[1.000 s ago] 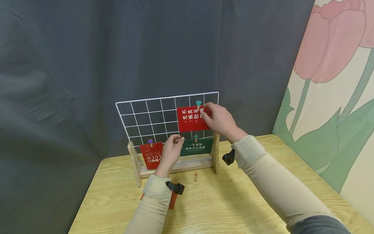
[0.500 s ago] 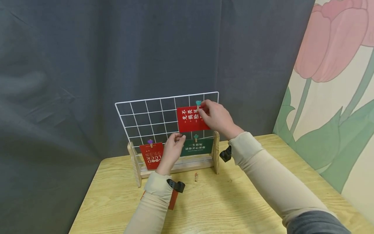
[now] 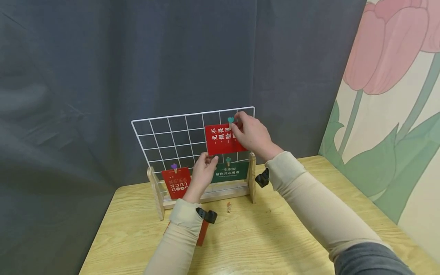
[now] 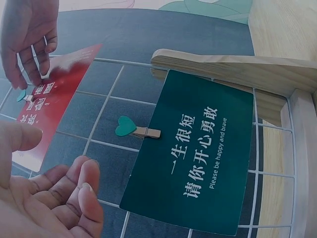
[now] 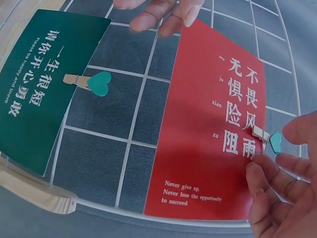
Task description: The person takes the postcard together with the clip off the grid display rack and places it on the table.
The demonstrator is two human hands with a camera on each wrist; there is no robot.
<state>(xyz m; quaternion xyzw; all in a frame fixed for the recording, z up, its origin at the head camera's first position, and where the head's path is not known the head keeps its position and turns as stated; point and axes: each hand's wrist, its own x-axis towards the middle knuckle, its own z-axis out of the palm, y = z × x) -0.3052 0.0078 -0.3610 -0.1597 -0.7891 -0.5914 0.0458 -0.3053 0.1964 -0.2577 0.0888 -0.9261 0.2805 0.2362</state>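
A white wire grid [image 3: 172,133] stands in a wooden stand [image 3: 252,175] on the table. A red card [image 3: 220,139] [image 5: 213,134] hangs on it by a teal heart clip [image 3: 230,120] [image 5: 271,141]. My right hand [image 3: 251,133] pinches that clip with its fingertips [image 5: 262,171]. My left hand [image 3: 203,172] holds the card's lower left corner between thumb and fingers [image 5: 158,12]. Below hangs a green card [image 3: 229,172] [image 4: 193,158] on its own teal clip [image 4: 130,128] [image 5: 94,82].
A red "GOOD LUCK" card [image 3: 176,182] with a purple clip [image 3: 173,166] hangs at the grid's lower left. A loose small clip [image 3: 228,207] lies on the wooden table [image 3: 261,244]. A red thing [image 3: 203,232] lies under my left forearm. Dark curtain behind, flower wall at right.
My left hand has risen a little to the red card's lower corner. My right hand has shifted slightly left onto the teal clip.
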